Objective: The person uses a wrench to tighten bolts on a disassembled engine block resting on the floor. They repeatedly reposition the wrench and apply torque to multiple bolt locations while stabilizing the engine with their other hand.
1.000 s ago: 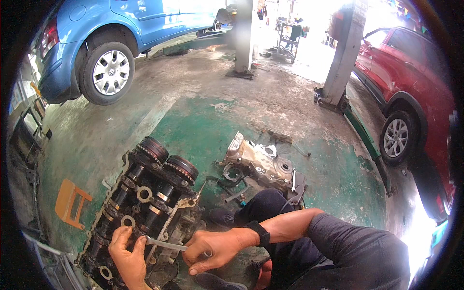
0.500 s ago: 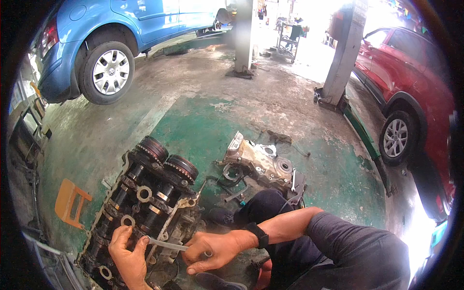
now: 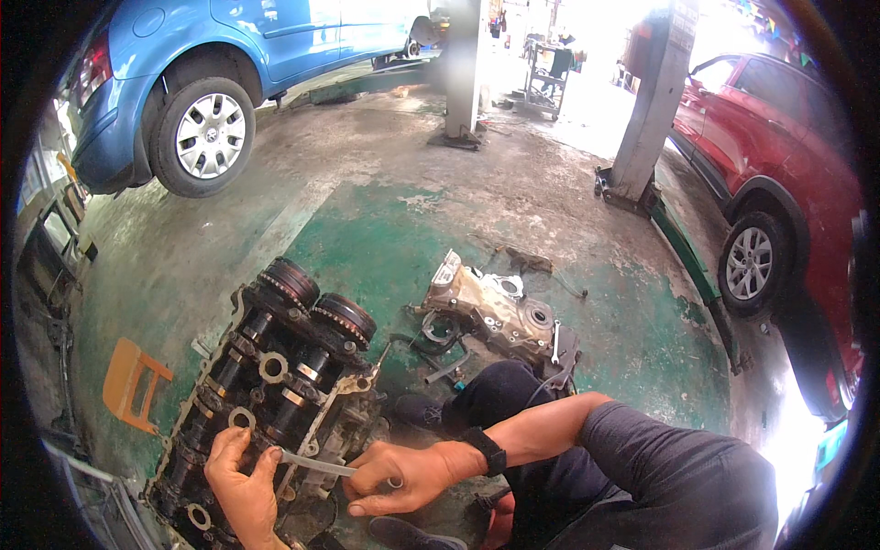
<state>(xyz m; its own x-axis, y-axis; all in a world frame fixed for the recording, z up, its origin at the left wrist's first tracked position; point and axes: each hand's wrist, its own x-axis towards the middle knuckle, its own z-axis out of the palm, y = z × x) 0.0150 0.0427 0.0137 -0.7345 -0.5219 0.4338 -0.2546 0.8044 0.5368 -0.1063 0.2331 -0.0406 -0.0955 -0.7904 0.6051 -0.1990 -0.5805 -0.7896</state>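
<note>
My right hand [image 3: 396, 478] is closed around a thin flat grey metal strip [image 3: 316, 465]. A round ring-like end of metal shows at its curled fingers. Over the near part of an engine cylinder head [image 3: 203, 403], my left hand [image 3: 240, 486] has its thumb at the strip's other end, with the fingers bent; the strip's tip is hidden there. Two dark camshafts with bright journals run along the cylinder head, and two toothed camshaft sprockets [image 3: 345, 321] sit at its far end. Pale round openings [image 3: 272, 368] lie between the shafts.
An aluminium engine cover [image 3: 495, 307] lies ahead on the green floor, with a wrench [image 3: 556, 341] on it. At left is an orange plastic piece [image 3: 133, 385]. A blue car [image 3: 275, 46], a red car [image 3: 779, 137] and lift posts [image 3: 642, 119] stand beyond.
My right hand has shifted very slightly left with the strip. My left hand and the engine parts stay nearly in place.
</note>
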